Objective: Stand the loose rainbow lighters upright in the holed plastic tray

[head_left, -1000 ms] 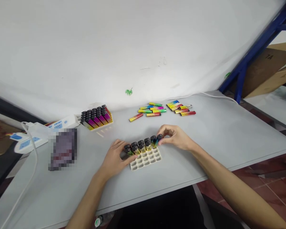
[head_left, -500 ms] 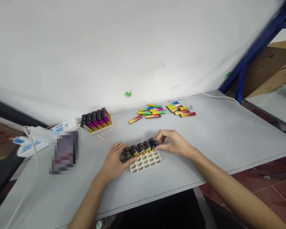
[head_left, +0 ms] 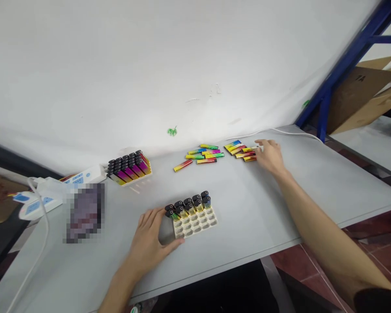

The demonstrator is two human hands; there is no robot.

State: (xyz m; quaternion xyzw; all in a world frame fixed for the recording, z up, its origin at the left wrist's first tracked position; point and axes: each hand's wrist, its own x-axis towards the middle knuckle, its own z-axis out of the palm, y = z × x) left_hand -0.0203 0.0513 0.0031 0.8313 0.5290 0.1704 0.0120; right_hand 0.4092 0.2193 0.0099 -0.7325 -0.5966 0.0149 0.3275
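Observation:
A white slotted tray [head_left: 195, 226] lies on the table, with two rows of black-topped lighters [head_left: 189, 204] upright along its far side and bare slots on the near side. My left hand [head_left: 150, 239] spans the tray's left end: the thumb is at the near corner, the fingertips at the far one beside the end lighters. At the back right, my right hand [head_left: 270, 156] reaches over the right edge of a group of loose lighters [head_left: 237, 148]. Its fingers look apart, slightly blurred, and partly cover the lighters there.
More loose coloured lighters [head_left: 204, 153] lie left of that group. A full rack of black-topped lighters [head_left: 128, 168] stands at the back left. Near it are white power strips [head_left: 81, 178], a pixelated dark object [head_left: 86, 211] and a white cable [head_left: 47, 226].
My right hand has left the lighter at the tray's right end and moved right and back to the loose lighters. My left thumb has slid to the tray's near corner.

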